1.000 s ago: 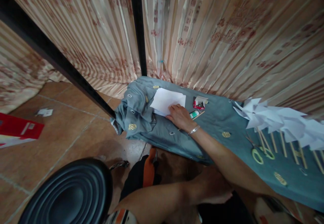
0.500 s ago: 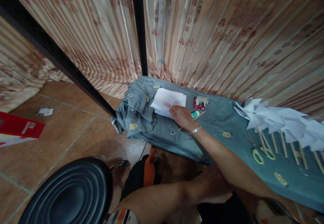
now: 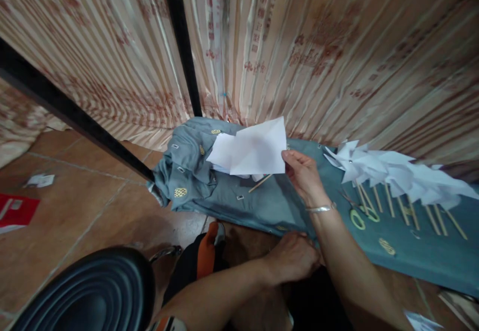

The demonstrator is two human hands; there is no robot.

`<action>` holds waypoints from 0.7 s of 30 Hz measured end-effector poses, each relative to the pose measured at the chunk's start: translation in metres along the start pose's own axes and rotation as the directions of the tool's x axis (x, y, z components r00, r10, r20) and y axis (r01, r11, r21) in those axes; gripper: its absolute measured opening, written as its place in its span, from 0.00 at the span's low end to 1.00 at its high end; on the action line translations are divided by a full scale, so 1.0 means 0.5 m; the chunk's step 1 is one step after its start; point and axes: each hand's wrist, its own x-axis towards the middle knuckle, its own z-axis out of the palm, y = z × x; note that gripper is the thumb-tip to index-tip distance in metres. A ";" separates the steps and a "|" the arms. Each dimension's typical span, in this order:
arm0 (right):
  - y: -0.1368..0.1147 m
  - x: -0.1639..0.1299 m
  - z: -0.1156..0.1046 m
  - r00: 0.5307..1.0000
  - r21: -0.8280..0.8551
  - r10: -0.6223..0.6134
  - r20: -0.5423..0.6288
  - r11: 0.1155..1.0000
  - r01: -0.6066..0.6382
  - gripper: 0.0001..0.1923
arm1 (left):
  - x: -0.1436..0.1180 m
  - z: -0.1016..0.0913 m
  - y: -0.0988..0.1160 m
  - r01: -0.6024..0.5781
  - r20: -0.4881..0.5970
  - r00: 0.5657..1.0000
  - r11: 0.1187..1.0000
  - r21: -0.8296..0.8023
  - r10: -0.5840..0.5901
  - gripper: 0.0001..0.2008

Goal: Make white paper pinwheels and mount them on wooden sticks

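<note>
My right hand [image 3: 302, 174], with a silver bracelet at the wrist, pinches the right edge of a white paper sheet [image 3: 260, 146] between thumb and fingers. The sheet is raised above a stack of white paper [image 3: 220, 152], covering part of it. Below the sheet's lower edge a thin wooden stick [image 3: 260, 183] lies on the grey-green cloth [image 3: 262, 211]. Near my lap, below the cloth's front edge, my left hand [image 3: 294, 257] is closed with its fingers curled. Anything inside it is hidden.
A row of white paper pinwheels [image 3: 396, 171] on wooden sticks lies at the right. Scissors [image 3: 357, 219] with green handles are beside them. A black round stool [image 3: 86, 291] stands at lower left, a red box [image 3: 18, 211] on the floor. Dark poles [image 3: 181, 42] rise before the curtain.
My right hand has lifted a sheet off the stack and drawn it up and right. The sheet now covers the small red box and glue stick. The camera view has shifted right.
</note>
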 end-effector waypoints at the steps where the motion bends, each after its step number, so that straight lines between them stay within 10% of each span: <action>1: -0.005 -0.017 -0.019 0.999 0.023 0.002 -0.051 1.000 0.000 0.18 | 0.001 -0.012 0.001 0.020 0.007 1.000 1.000 0.003 -0.020 0.08; 9: 0.039 -0.132 -0.172 0.932 0.006 0.035 -0.359 0.999 -0.036 0.17 | 0.024 -0.059 0.002 0.045 0.013 0.999 0.998 -0.033 -0.045 0.10; 14: 0.033 -0.197 -0.262 0.824 -0.359 -0.218 -0.523 0.933 0.019 0.16 | 0.031 -0.059 -0.013 0.041 -0.109 0.993 0.990 -0.132 -0.056 0.10; 21: 0.004 -0.256 -0.267 0.851 -0.959 -0.525 0.000 0.240 0.148 0.13 | 0.041 -0.081 -0.036 0.038 -0.485 0.873 0.999 -0.031 -0.048 0.24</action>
